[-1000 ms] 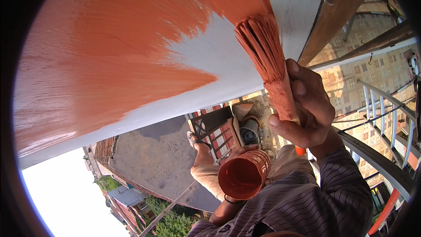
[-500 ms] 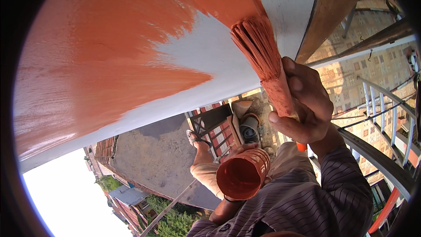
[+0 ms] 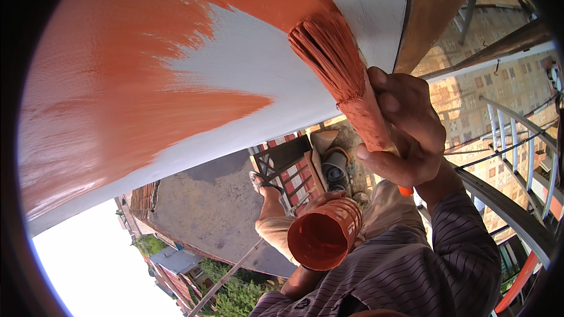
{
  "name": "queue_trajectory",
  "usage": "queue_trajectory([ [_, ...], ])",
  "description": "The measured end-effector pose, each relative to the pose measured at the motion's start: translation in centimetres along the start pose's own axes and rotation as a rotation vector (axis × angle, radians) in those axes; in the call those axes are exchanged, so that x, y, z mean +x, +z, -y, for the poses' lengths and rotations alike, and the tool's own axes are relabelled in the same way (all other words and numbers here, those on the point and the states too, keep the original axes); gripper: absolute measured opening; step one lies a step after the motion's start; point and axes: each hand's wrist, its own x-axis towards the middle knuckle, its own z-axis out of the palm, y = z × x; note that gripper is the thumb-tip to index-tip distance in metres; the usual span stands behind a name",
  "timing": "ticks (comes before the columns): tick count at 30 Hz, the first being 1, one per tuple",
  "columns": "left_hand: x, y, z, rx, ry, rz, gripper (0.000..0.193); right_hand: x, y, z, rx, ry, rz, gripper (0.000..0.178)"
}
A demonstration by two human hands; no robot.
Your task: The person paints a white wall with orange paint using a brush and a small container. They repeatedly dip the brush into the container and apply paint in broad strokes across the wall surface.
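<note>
My right hand [image 3: 409, 126] is closed round a paintbrush [image 3: 332, 53] whose bristles and ferrule are coated in orange-red paint. An orange handle end shows below the palm. The bristle tips rest against the wall [image 3: 247, 53], by the right border of a wet orange area [image 3: 129, 70]. Lower down, at my waist, an orange-red paint pot [image 3: 320, 236] tilts toward me, its inside smeared with paint. Fingers of my left hand [image 3: 322, 201] curl round its far side; the rest of that hand is hidden behind the pot.
A bare foot in a sandal [image 3: 258, 182] stands far below beside a dark metal frame [image 3: 285, 164]. At right are a curved metal railing [image 3: 505, 199], a wooden beam [image 3: 440, 6] and a patterned tile floor [image 3: 470, 94]. Rooftops and trees [image 3: 235, 293] lie at lower left.
The brush and my right hand have shifted slightly left and up in view. The painted wall has also slid left in the picture. The pot stays nearly where it was.
</note>
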Motion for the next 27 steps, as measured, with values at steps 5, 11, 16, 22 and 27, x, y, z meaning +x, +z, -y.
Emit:
queue_trajectory([
  [5,0.4,0.7,0.0,-0.045,0.048,-0.024,0.12,-0.3,0.2,-0.3,0.03,-0.004,-0.023,0.09],
  [11,0.2,0.3,0.4,-0.068,-0.08,0.041,0.119,-0.9,0.2,-0.8,-0.012,-0.008,-0.01,0.089],
  [16,0.3,0.8,0.9,-0.069,-0.081,0.023,0.118,-1.1,0.1,-1.1,-0.017,-0.01,-0.022,0.089],
  [22,0.2,1.1,1.1,-0.056,-0.02,-0.004,0.116,-1.4,0.2,-1.4,-0.039,-0.041,-0.024,0.089],
  [27,0.3,1.6,1.5,-0.101,-0.014,-0.037,0.115,-2.0,0.1,-1.7,-0.007,-0.012,-0.018,0.089],
])
